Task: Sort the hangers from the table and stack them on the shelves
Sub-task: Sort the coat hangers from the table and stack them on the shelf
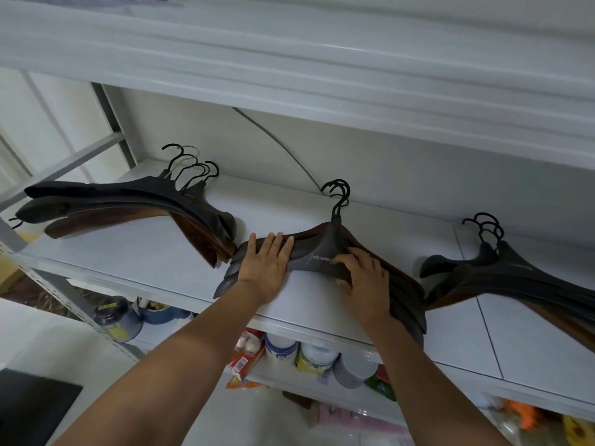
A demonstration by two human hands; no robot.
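Note:
Three stacks of dark wooden hangers lie on a white shelf point(151, 252). The middle stack point(322, 249), grey on top with black hooks pointing to the wall, lies under both my hands. My left hand point(269, 263) presses flat, fingers straight, on the stack's left arm. My right hand point(365, 278) rests on the right arm, fingers bent over the top hanger near its printed label. A left stack point(128, 204) of black and brown hangers sits further left. A right stack point(502, 278) runs off toward the frame's right edge.
The shelf above point(289, 75) overhangs the hangers closely. A lower shelf holds a jar point(117, 318), tins point(317, 354) and packets point(246, 357). A grey cable point(283, 146) runs down the back wall. The metal rack post point(64, 294) slopes at the left.

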